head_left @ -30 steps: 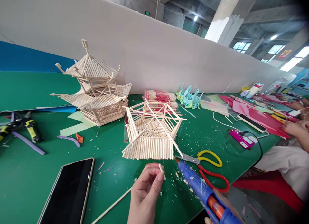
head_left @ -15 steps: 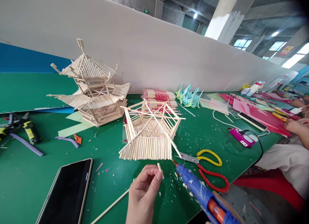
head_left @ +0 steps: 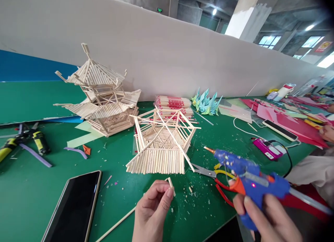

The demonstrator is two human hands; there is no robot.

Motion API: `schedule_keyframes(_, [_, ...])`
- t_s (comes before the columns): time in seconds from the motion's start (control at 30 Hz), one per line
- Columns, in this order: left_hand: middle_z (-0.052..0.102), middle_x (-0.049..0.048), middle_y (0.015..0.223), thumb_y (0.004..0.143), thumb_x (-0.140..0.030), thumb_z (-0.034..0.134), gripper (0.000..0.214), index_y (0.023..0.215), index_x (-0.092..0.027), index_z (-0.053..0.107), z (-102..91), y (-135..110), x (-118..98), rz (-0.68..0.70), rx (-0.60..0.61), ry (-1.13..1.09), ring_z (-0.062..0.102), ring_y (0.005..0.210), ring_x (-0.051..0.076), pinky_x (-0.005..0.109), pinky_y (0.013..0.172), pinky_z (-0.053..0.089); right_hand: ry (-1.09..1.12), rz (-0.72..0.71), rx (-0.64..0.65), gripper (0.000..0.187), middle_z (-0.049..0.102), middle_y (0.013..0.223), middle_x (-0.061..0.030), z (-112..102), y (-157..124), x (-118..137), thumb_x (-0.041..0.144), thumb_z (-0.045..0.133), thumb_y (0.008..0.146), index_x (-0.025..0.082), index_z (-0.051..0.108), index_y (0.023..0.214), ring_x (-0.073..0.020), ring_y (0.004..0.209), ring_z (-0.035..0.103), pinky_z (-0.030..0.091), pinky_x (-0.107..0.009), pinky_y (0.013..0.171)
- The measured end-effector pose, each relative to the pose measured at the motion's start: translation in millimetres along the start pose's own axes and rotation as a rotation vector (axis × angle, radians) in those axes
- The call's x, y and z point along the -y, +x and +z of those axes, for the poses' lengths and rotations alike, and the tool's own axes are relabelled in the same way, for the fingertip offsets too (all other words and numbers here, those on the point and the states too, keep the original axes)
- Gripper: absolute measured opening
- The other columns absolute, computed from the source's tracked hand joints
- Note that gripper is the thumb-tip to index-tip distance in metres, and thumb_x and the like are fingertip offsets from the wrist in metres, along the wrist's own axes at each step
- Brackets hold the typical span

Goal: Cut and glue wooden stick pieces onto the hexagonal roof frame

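Observation:
My left hand (head_left: 152, 212) pinches a short wooden stick piece (head_left: 171, 185) between thumb and fingertip, just in front of the hexagonal stick frame (head_left: 161, 142) on the green table (head_left: 39, 186). My right hand (head_left: 266, 219) grips a blue hot glue gun (head_left: 247, 174), lifted at the lower right, its orange nozzle (head_left: 208, 150) pointing left toward the frame's right side. A finished two-tier stick pagoda (head_left: 100, 94) stands behind at the left.
A dark phone (head_left: 71, 207) lies at the lower left, a long thin stick (head_left: 117, 224) beside it. Yellow-and-red scissors (head_left: 217, 174) lie under the glue gun. Packed chopsticks (head_left: 173, 104), teal paper shapes (head_left: 206, 104), pliers (head_left: 24, 139), another person's arm at far right.
My right hand has raised the glue gun from the table edge and swung its nozzle up and to the left. The left hand with the stick piece has barely moved.

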State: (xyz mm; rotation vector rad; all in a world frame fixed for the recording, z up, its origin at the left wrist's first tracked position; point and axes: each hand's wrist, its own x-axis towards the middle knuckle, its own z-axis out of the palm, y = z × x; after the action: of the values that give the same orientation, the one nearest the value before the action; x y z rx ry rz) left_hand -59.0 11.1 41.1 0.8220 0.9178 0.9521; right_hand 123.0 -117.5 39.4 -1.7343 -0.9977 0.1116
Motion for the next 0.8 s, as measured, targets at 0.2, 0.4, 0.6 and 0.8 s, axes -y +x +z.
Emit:
schedule_keyframes(0.2, [0.052,-0.0012,0.067,0.062,-0.035,0.074,0.017,0.060,-0.020,0.066,2.1,-4,-10,-0.039,-0.021,-0.012,0.043,0.064,0.012,0.018,0.056,0.036,-0.026,0.475,0.108,0.030,0.059,0.062,0.0008,-11,85,-41,0.047,0.058,0.071,0.020,0.057,0.084,-0.0162,0.058,0.058,0.050,-0.024,0.053])
schedule_keyframes(0.4, [0.049,-0.0021,0.060,0.066,-0.033,0.072,0.021,0.057,-0.017,0.062,6.5,-11,-12,-0.133,0.013,-0.090,0.040,0.060,0.011,0.020,0.058,0.033,-0.348,0.447,0.297,0.034,0.071,0.077,-0.0084,-18,133,-100,0.046,0.058,0.066,0.019,0.069,0.082,-0.0287,0.072,0.063,0.048,-0.032,0.055])
schedule_keyframes(0.6, [0.050,-0.0021,0.059,0.068,-0.029,0.071,0.019,0.060,-0.015,0.062,13.4,-15,-4,-0.198,0.006,-0.190,0.038,0.056,0.009,0.020,0.056,0.031,-0.640,0.182,0.258,0.046,0.061,0.100,-0.0166,-23,136,-103,0.052,0.055,0.066,0.017,0.061,0.096,-0.0365,0.086,0.057,0.043,-0.044,0.069])
schedule_keyframes(0.8, [0.053,-0.0013,0.056,0.065,-0.028,0.074,0.020,0.058,-0.014,0.062,30.5,-18,7,-0.270,0.091,-0.270,0.039,0.051,0.007,0.019,0.052,0.029,-0.089,-0.088,0.420,0.011,0.066,0.084,-0.0018,4,71,-18,0.036,0.053,0.081,0.032,0.062,0.083,-0.0205,0.074,0.061,0.047,-0.027,0.063])
